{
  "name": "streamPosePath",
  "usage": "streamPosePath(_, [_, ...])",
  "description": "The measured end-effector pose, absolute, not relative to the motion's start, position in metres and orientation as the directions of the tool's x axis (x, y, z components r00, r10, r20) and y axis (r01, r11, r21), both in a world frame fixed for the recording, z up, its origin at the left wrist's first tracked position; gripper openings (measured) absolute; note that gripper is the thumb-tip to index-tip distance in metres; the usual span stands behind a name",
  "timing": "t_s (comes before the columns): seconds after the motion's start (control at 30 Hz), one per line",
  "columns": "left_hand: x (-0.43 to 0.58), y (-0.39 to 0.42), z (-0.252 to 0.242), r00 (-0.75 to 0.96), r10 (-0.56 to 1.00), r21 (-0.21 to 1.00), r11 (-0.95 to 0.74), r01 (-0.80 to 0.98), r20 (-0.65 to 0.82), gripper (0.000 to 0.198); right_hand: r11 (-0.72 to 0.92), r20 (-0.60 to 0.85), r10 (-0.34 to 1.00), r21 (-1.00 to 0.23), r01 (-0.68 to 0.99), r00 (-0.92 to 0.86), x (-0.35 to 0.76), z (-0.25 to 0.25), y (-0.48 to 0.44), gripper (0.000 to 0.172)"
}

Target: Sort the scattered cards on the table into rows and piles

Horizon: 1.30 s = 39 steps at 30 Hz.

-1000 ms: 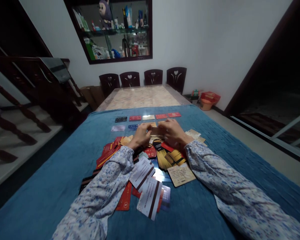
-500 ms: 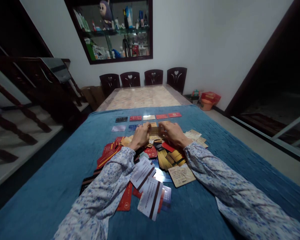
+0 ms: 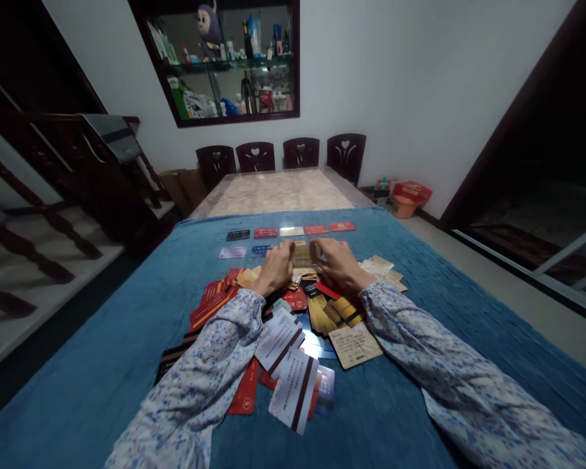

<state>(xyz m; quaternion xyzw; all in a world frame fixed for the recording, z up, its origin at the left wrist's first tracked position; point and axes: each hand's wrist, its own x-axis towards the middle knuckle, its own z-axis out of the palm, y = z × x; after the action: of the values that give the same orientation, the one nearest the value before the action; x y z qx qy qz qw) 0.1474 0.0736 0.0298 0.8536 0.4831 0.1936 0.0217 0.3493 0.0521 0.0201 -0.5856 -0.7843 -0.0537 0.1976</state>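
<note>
The tan card (image 3: 303, 256) runs lengthwise from left hand (image 3: 276, 268) to right hand (image 3: 340, 262)

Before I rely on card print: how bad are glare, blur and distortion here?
Head view: glare whites out part of a blue card; head view: tan card between left hand and right hand looks smeared, print unreadable; head view: lens stretch apparently slants the right doorframe.
</note>
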Motion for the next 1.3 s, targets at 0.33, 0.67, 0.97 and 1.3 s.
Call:
streamPosePath(0.33, [0.145,0.081,0.029,0.467,0.833,0.303,-0.546,0.781,0.297,0.043,0.269,0.295,0.924,-0.047,0.962,-0.244,0.348,0.03,0.05,0.052])
streamPosePath(0.67, [0.141,0.078,0.032,0.513,0.802,0.21,-0.582,0.785,0.305,0.047,0.316,0.28,0.914,-0.036,0.948,-0.294,0.356,0.029,0.054,0.047])
streamPosePath(0.97, [0.14,0.073,0.046,0.532,0.812,0.166,-0.574,0.802,0.239,0.038,0.366,0.23,0.907,-0.016,0.93,-0.353,0.36,0.042,0.057,0.042])
streamPosePath(1.3, [0.137,0.105,0.058,0.522,0.834,0.169,-0.549,0.819,0.179,0.028,0.441,0.172,0.884,0.005,0.898,-0.435,0.36,0.064,0.082,0.027])
